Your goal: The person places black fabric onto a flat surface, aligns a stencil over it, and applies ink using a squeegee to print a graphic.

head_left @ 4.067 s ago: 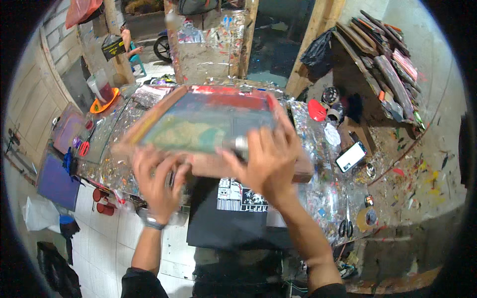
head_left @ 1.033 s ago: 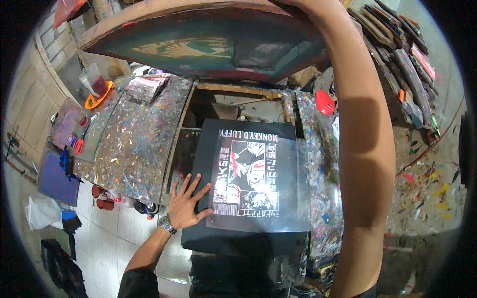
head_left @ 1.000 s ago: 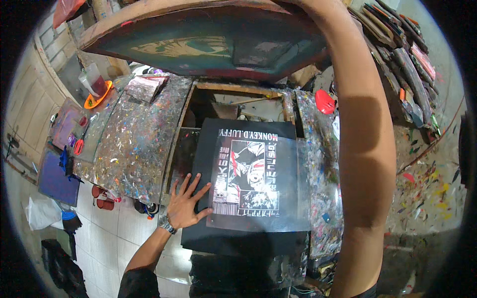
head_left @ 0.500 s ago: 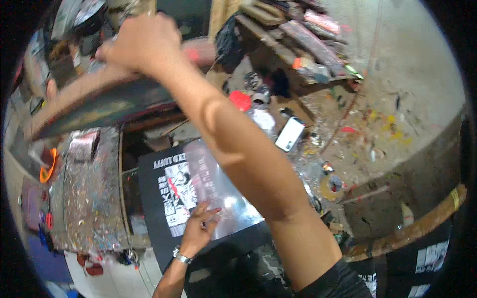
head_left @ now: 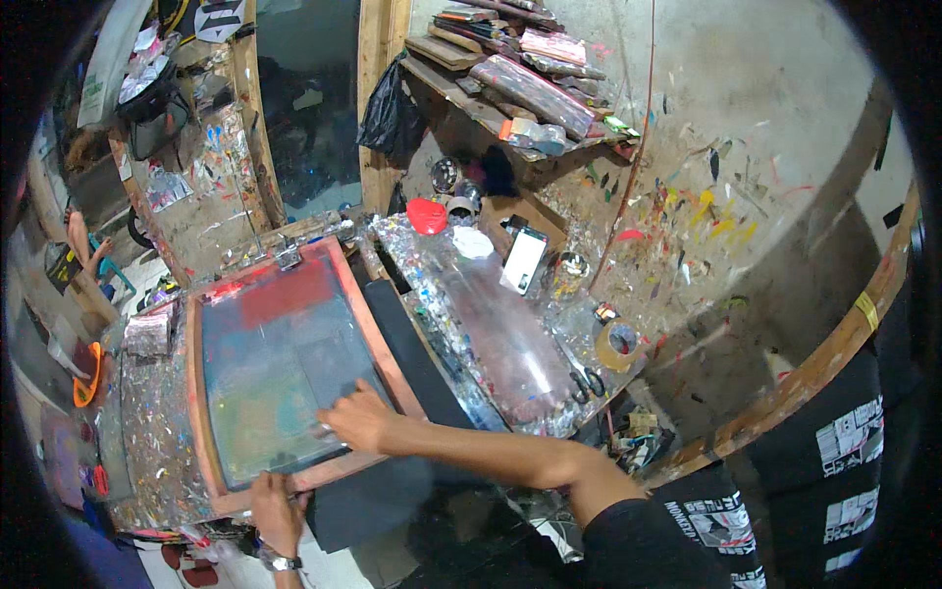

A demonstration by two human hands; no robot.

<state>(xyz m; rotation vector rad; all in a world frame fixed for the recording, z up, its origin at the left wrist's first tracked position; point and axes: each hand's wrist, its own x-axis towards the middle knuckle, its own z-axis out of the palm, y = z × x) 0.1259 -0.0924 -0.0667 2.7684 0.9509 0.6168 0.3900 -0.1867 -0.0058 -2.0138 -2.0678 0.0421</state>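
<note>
A screen printing frame point(head_left: 200, 393) with wooden sides lies lowered in front of me, its mesh point(head_left: 270, 383) stained red at the far end and bluish grey elsewhere. My left hand point(head_left: 280, 512) grips the near wooden edge with its fingers over the rail. Over the near right part of the mesh is my right hand point(head_left: 361, 420), its fingers curled together; what they hold, if anything, is too small to make out. Black fabric point(head_left: 378, 506) shows from under the frame's near and right sides. The white print on it is hidden.
Right of the frame, a paint-spattered bench holds a clear plastic sheet point(head_left: 510, 339), a phone point(head_left: 525, 260), scissors point(head_left: 589, 383), a tape roll point(head_left: 618, 346) and a red lid point(head_left: 427, 216). Black printed shirts point(head_left: 849, 442) hang at right. A metal clamp point(head_left: 287, 257) sits at the frame's far end.
The raised screen frame has come down over the black printed fabric. My right hand left its far end and moved nearer; my left hand moved to its near edge. The clear sheet now lies on the bench.
</note>
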